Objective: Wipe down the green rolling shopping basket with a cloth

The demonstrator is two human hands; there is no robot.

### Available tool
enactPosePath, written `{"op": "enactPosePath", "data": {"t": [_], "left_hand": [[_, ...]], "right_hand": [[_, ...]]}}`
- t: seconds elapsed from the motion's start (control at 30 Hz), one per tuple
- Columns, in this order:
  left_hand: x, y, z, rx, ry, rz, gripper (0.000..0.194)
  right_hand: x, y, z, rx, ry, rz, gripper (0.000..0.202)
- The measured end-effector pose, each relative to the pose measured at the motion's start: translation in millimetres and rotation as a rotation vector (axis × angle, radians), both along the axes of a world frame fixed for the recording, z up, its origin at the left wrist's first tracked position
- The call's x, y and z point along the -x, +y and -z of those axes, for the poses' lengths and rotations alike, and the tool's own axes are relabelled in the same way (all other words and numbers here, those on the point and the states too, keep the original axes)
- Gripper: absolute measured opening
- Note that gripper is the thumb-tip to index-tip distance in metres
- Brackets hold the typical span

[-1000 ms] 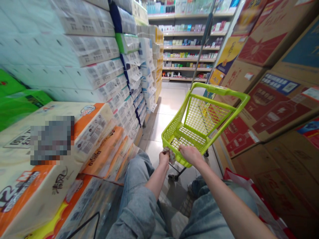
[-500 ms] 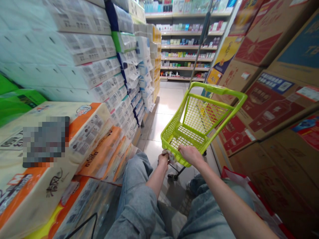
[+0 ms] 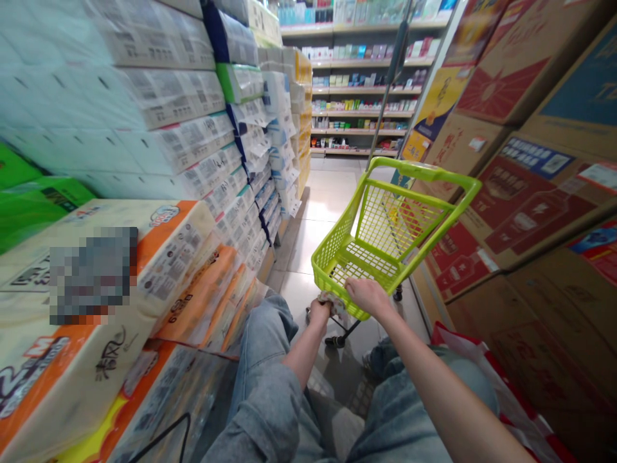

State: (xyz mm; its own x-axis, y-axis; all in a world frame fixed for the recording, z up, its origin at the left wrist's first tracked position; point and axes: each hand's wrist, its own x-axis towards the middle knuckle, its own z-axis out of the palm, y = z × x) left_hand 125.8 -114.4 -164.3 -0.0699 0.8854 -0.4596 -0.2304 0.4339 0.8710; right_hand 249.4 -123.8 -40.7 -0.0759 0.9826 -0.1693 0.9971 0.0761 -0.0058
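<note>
A lime-green shopping cart [image 3: 357, 247] with a mesh basket stands in the aisle just in front of my knees. My right hand [image 3: 365, 294] is closed over the near rim of its basket. Low at the basket's outer near side, my left hand [image 3: 319, 312] grips a crumpled pale cloth [image 3: 333, 305] with darker spots, pressed against the green plastic. The fingertips of the left hand are partly hidden by the cloth. Inside the basket nothing shows except its mesh floor.
Stacked tissue packs [image 3: 178, 257] line the left, with a blurred dark flat item [image 3: 96, 276] on top. Cardboard cartons [image 3: 530, 206] are piled on the right, a red-and-white bag [image 3: 463, 341] beside my leg. Shelves of small boxes [image 3: 361, 83] stand at the aisle's far end.
My left hand and the cloth have shifted slightly right and down along the basket's side. The right hand keeps its hold on the rim. The view has moved a little.
</note>
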Motion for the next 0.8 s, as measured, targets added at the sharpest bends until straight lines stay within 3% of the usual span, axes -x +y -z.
{"op": "enactPosePath", "data": {"t": [0.23,0.4,0.63,0.8], "left_hand": [[-10,-15,-20.7,0.101,-0.241,0.036,0.017],[-14,-9,-30.7,0.131,-0.164,0.023,0.015],[-9,-9,-13.0,0.089,-0.243,-0.031,0.013],[-11,-5,-5.5,0.057,-0.103,-0.022,0.013]], "right_hand": [[-1,4,2.7,0.004,0.009,-0.001,0.036],[-1,3,5.2,-0.008,0.017,0.001,0.036],[1,1,0.5,0.008,0.002,-0.001,0.037],[-2,2,5.2,-0.001,-0.013,-0.017,0.036]]}}
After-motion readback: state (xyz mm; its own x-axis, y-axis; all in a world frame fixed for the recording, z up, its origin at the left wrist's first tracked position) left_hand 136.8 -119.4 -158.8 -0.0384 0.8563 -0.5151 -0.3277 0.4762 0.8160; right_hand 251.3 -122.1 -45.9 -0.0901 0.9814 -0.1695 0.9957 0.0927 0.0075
